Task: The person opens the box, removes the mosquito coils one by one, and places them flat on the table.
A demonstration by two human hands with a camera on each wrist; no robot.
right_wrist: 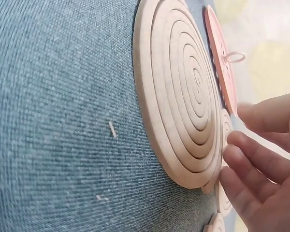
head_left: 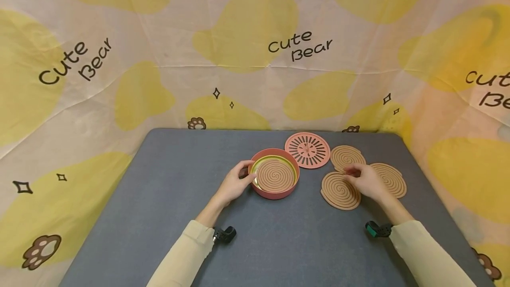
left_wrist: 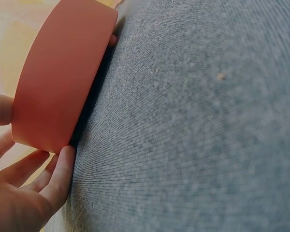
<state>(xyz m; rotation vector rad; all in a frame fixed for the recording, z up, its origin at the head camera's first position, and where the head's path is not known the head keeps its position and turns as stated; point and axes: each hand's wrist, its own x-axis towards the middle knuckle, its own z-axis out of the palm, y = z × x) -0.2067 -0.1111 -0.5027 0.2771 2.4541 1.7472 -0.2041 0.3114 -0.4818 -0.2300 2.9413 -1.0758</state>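
My left hand (head_left: 234, 186) grips the left side of a round coral-red mosquito coil box (head_left: 274, 196), thumb at its rim and fingers against the outer wall. In the left wrist view the box's side wall (left_wrist: 63, 72) leans across the frame, fingertips at its lower edge. Inside the box, within a yellow-green ring, lies a brown mosquito coil (head_left: 275, 175). Over the loose coils hovers my right hand (head_left: 367, 183), fingers loosely bent with nothing between them. Nearest to it is the front coil (head_left: 338, 194), seen large as a flat spiral (right_wrist: 183, 96) in the right wrist view.
Behind the box lies its pink slotted lid (head_left: 307, 150), with a small ring handle (right_wrist: 236, 57) standing up. Two more coils lie at the right, a back one (head_left: 345, 155) and a right one (head_left: 393, 181). A patterned cloth (head_left: 239, 48) hangs around the grey table (head_left: 159, 189).
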